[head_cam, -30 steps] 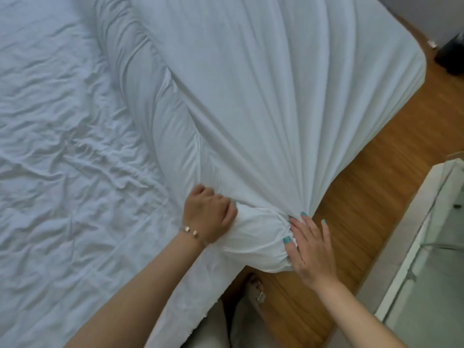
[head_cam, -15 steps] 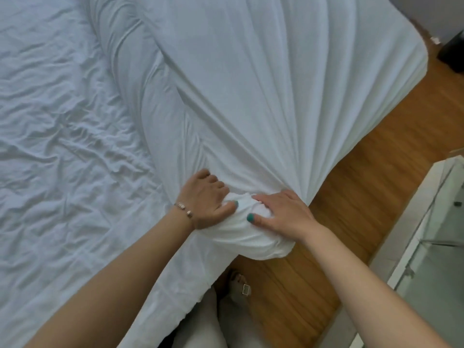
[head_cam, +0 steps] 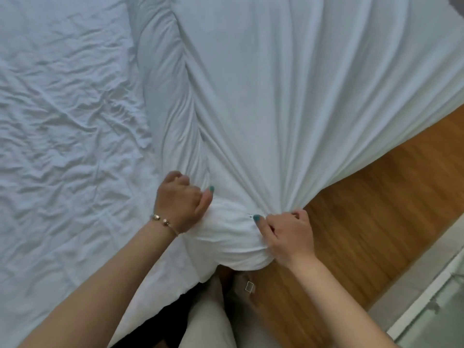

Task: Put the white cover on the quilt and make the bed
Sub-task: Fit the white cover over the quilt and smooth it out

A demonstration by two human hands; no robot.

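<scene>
wooden floor open right, quilt ahead

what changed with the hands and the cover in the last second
The right hand went from lying flat at the bunched corner to pinching the cover there, pulling folds tight. The left hand kept its grip on the corner's other side. The sheet lies as before.

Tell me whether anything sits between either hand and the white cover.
Nothing visible does. The left hand and the right hand both already grip the white cover directly, on either side of its bunched corner.
</scene>
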